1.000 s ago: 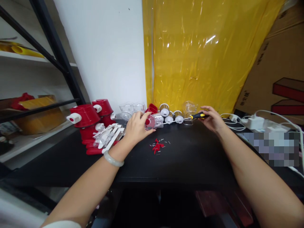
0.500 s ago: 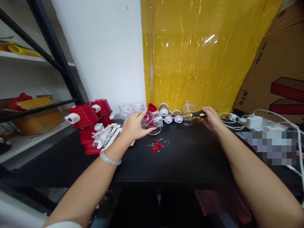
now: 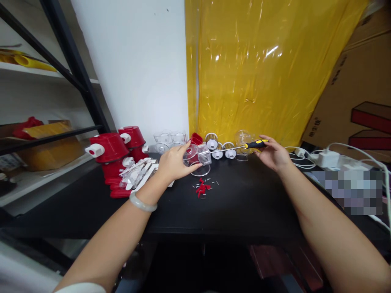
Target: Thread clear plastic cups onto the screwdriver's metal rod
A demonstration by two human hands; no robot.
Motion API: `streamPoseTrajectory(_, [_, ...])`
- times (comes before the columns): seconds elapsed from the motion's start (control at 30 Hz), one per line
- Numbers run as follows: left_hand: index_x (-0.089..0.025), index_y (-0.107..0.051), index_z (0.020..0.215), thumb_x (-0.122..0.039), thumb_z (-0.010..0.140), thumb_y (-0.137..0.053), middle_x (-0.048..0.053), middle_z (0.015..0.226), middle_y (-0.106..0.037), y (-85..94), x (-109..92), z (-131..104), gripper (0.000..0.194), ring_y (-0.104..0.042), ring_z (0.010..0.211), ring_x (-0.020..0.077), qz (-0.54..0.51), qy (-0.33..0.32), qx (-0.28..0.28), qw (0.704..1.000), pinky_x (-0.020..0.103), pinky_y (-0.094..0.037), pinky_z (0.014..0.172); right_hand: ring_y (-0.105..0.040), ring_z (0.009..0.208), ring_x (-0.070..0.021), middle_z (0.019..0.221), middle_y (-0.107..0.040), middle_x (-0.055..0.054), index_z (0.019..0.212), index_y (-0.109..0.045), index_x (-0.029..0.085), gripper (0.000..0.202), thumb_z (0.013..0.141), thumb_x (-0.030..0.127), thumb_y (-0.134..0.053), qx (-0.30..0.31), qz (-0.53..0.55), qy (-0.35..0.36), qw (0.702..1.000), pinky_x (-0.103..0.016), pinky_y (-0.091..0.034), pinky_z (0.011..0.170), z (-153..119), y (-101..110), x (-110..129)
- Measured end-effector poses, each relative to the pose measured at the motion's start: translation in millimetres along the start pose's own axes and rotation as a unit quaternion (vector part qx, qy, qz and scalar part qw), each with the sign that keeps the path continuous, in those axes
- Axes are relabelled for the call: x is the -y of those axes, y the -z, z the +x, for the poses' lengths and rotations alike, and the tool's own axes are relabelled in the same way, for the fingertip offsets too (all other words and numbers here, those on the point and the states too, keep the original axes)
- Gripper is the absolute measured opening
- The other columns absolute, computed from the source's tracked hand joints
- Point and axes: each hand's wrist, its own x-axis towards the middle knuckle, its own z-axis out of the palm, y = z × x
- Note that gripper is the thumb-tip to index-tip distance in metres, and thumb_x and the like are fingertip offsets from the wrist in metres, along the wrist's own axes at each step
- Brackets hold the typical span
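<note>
My left hand (image 3: pixel 174 163) is closed around a clear plastic part (image 3: pixel 204 154) with a round flared end, held tilted above the black table (image 3: pixel 241 203). In my right hand (image 3: pixel 273 154) is the handle of a black-and-yellow screwdriver (image 3: pixel 255 144). Its long shaft points left, and the tip meets the right end of the clear part; whether it sits on a screw is too small to tell. Small red pieces (image 3: pixel 201 189) and several loose screws (image 3: pixel 210 180) lie on the table below my hands.
Red plastic housings (image 3: pixel 110 147) with white spouts stand at left, beside a pile of white parts (image 3: pixel 137 174). Clear cups (image 3: pixel 161 140), a red part (image 3: pixel 196 138) and white-ended cylinders (image 3: pixel 211 141) line the back. White chargers and cables (image 3: pixel 328 156) lie at right; shelves (image 3: pixel 12 73) rise at left.
The fingers of my right hand have loosened and shifted on the screwdriver handle, showing more of it. The clear part has tilted slightly in my left hand. The whole view has shifted a little.
</note>
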Motion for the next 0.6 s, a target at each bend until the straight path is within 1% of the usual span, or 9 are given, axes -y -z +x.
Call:
streamPoseTrajectory(0.1, [-0.017,-0.046,0.145,-0.071,0.078,-0.062,0.016,0.124,-0.067,-0.5,-0.9,-0.5,0.088,-0.063,0.111,0.034,0.004,0.003,0.001,1.0,0.045,-0.051,0.093,-0.065,0.08,-0.0212,0.086,-0.066,-0.003,0.089,-0.062,0.028,0.023,0.073,0.043,-0.068,-0.02,-0.032,0.039,0.999,-0.032,-0.051,0.058,4.4,1.0,-4.8])
streamPoseTrajectory(0.17, [-0.016,-0.046,0.145,-0.071,0.078,-0.062,0.016,0.123,-0.067,-0.2,-1.4,-0.5,0.088,-0.064,0.11,0.0343,0.009,0.003,0.003,1.0,0.046,-0.051,0.092,-0.062,0.067,-0.0186,0.078,-0.062,-0.002,0.084,-0.06,0.027,0.033,0.076,0.058,-0.066,-0.058,-0.095,0.078,0.991,-0.031,-0.049,0.053,8.3,3.9,-9.7])
streamPoseTrajectory(0.23, [-0.016,-0.047,0.145,-0.071,0.077,-0.062,0.016,0.122,-0.067,0.4,-1.9,-0.4,0.088,-0.065,0.109,0.0347,0.013,0.005,0.007,1.0,0.046,-0.052,0.09,-0.054,0.053,-0.0157,0.066,-0.057,0.0,0.08,-0.058,0.026,0.043,0.076,0.069,-0.063,-0.098,-0.181,0.102,0.973,-0.03,-0.044,0.046,11.9,8.1,-14.8])
streamPoseTrajectory(0.3, [-0.016,-0.047,0.144,-0.071,0.077,-0.062,0.016,0.121,-0.068,0.8,-2.2,-0.1,0.088,-0.065,0.109,0.0352,0.015,0.01,0.014,1.0,0.046,-0.052,0.089,-0.044,0.044,-0.0136,0.056,-0.049,0.002,0.076,-0.057,0.026,0.048,0.075,0.074,-0.061,-0.113,-0.247,0.105,0.957,-0.029,-0.037,0.04,14.3,11.8,-18.6])
streamPoseTrajectory(0.33, [-0.016,-0.047,0.145,-0.071,0.077,-0.063,0.016,0.12,-0.068,0.9,-2.3,-0.1,0.088,-0.065,0.109,0.0354,0.015,0.011,0.018,1.0,0.046,-0.052,0.089,-0.041,0.041,-0.0128,0.052,-0.046,0.003,0.075,-0.056,0.026,0.048,0.074,0.073,-0.062,-0.111,-0.259,0.104,0.954,-0.028,-0.035,0.039,14.9,12.7,-19.5])
streamPoseTrajectory(0.4, [-0.016,-0.047,0.145,-0.071,0.077,-0.063,0.016,0.12,-0.068,0.8,-2.2,0.0,0.089,-0.065,0.109,0.0355,0.013,0.013,0.022,1.0,0.046,-0.052,0.09,-0.038,0.04,-0.0111,0.052,-0.044,0.004,0.075,-0.055,0.026,0.044,0.073,0.068,-0.068,-0.097,-0.238,0.102,0.961,-0.027,-0.034,0.038,14.8,11.8,-19.2])
streamPoseTrajectory(0.5, [-0.017,-0.046,0.146,-0.071,0.077,-0.062,0.016,0.12,-0.068,0.6,-2.1,-0.2,0.089,-0.065,0.11,0.035,0.012,0.014,0.022,1.0,0.046,-0.052,0.092,-0.044,0.046,-0.0095,0.064,-0.052,0.004,0.076,-0.056,0.024,0.033,0.069,0.05,-0.075,-0.085,-0.142,0.086,0.982,-0.025,-0.039,0.041,11.3,5.2,-13.5])
streamPoseTrajectory(0.57, [-0.017,-0.045,0.146,-0.071,0.077,-0.062,0.016,0.12,-0.068,0.5,-2.3,-0.3,0.089,-0.065,0.11,0.0348,0.012,0.016,0.023,1.0,0.046,-0.052,0.091,-0.048,0.05,-0.01,0.069,-0.054,0.003,0.078,-0.057,0.025,0.025,0.067,0.04,-0.073,-0.077,-0.071,0.056,0.993,-0.024,-0.042,0.044,7.3,0.4,-7.7])
streamPoseTrajectory(0.6, [-0.017,-0.045,0.146,-0.071,0.077,-0.062,0.016,0.121,-0.068,0.4,-2.5,-0.3,0.089,-0.065,0.109,0.0348,0.011,0.017,0.024,1.0,0.046,-0.052,0.091,-0.049,0.052,-0.0108,0.069,-0.055,0.003,0.078,-0.057,0.025,0.022,0.067,0.038,-0.071,-0.067,-0.04,0.04,0.996,-0.025,-0.043,0.046,5.3,-1.4,-4.9])
